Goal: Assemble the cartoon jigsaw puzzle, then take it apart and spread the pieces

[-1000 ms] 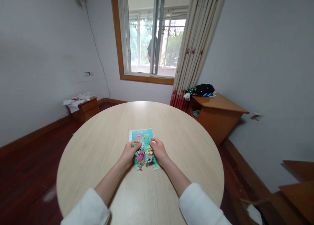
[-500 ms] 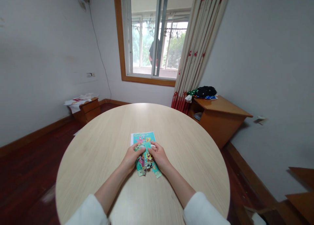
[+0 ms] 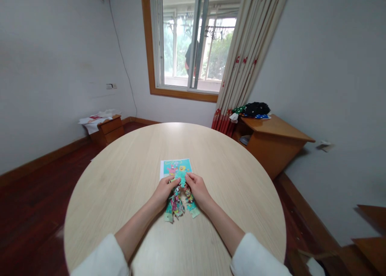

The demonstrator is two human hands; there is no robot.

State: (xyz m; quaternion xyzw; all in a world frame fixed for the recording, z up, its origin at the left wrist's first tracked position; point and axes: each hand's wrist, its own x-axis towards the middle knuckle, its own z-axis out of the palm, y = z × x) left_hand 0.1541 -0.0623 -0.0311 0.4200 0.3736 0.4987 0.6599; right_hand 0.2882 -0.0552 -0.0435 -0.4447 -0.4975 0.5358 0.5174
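Note:
On the round wooden table [image 3: 126, 175] lies a teal cartoon picture sheet [image 3: 171, 166]. Just in front of it sits a bunched heap of colourful jigsaw pieces [image 3: 176, 203]. My left hand [image 3: 164, 189] and my right hand [image 3: 197, 189] pinch the top of this heap from either side, fingertips close together, and the pieces buckle upward between them. White sleeves cover both my forearms.
A low wooden cabinet [image 3: 273, 141] with dark clothes [image 3: 255, 109] on it stands at the right by a curtain [image 3: 245, 59]. A small wooden box [image 3: 110, 127] with papers is on the floor at the left. A person [image 3: 189, 59] stands outside the window.
My hands have pushed the flat pieces together toward the middle, so they now stand crumpled in a narrow heap. The camera shifted slightly.

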